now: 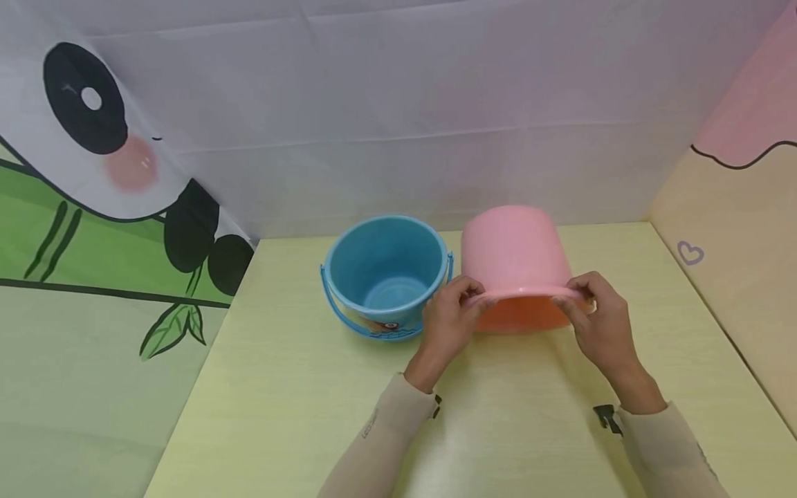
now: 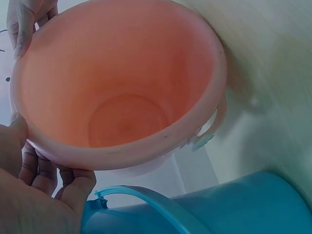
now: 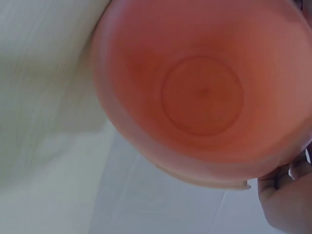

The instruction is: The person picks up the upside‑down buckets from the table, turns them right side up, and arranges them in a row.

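A cartoon-printed wall [image 1: 112, 235] fills the frame's left side. Centre, a pale back wall [image 1: 398, 117] meets the yellowish tabletop [image 1: 261, 401], where a blue bucket [image 1: 376, 256] stands. Right of centre, left hand [image 1: 450, 315] and right hand [image 1: 600, 325] pinch the rim of a tipped pink bucket [image 1: 513, 249]. Far right, a peach-and-pink wall [image 1: 735, 221].

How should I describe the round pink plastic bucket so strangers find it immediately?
On the pale yellow table stands an upright, round blue plastic bucket. To its right is the pink bucket. Unlike its neighbour, it is tilted and held by its rim.
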The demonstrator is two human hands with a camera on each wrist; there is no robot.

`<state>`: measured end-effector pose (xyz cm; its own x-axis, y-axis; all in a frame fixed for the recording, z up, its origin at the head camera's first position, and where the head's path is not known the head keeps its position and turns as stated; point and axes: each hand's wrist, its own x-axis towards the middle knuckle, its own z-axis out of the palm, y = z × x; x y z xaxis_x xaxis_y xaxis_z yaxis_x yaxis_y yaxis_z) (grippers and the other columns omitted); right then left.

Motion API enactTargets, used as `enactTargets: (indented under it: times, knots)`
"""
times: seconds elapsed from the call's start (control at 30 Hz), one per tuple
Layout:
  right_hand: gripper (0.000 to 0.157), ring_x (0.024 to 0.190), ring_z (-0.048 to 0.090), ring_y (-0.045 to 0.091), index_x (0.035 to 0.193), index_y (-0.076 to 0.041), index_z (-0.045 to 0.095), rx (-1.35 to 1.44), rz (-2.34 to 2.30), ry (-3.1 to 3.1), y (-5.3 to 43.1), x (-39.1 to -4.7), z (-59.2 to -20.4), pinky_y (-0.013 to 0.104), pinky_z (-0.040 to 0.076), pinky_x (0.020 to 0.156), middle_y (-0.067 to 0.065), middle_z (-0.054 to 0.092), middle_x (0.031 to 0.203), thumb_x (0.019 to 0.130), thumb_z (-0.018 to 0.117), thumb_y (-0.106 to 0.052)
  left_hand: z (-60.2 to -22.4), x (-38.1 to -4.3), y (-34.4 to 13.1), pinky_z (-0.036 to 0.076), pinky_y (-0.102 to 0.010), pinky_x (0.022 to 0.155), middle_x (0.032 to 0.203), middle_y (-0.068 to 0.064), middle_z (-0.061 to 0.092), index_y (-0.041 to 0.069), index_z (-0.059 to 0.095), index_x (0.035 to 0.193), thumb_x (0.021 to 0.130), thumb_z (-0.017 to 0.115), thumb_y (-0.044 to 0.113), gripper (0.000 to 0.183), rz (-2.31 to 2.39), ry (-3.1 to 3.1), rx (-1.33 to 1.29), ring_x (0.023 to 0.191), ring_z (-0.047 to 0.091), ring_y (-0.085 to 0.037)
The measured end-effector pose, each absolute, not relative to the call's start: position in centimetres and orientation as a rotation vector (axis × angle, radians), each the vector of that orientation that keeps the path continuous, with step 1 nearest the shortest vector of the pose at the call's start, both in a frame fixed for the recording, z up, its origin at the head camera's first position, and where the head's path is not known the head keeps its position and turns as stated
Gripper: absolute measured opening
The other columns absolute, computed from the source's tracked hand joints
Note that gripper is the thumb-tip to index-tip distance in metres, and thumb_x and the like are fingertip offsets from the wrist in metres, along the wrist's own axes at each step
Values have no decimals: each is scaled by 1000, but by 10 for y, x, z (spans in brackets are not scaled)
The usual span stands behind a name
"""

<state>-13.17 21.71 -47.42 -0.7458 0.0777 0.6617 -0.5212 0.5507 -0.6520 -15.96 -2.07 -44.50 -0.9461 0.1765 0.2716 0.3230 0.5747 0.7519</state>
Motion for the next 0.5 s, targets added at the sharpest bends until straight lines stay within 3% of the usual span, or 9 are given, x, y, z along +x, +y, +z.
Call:
enactTargets:
  times: [0.1, 0.2, 0.5]
  knots:
    - [26, 83, 45, 5, 100, 11, 60, 292, 1217, -2164, 214, -131, -471, 17, 35, 77, 1, 57, 91, 85, 81, 6, -445, -159, -21, 46, -27, 71, 88, 1, 70, 14, 74, 99, 93, 83, 30, 19, -1335, -2636, -406, 82, 61, -12]
    - [28, 83, 44, 6, 102, 10, 61, 240, 1237, -2191, 211, -130, -467, 18, 34, 76, 3, 58, 92, 83, 80, 15, -444, -159, -21, 45, -27, 70, 88, 1, 69, 14, 74, 100, 94, 82, 29, 19, -1363, -2637, -391, 83, 60, -13]
    - [24, 81, 43, 5, 104, 7, 62, 171, 1238, -2265, 210, -128, -460, 16, 34, 74, 7, 58, 90, 88, 79, 9, -442, -159, -22, 45, -28, 70, 89, 1, 69, 14, 73, 100, 95, 81, 31, 20, -1369, -2648, -377, 83, 61, -12]
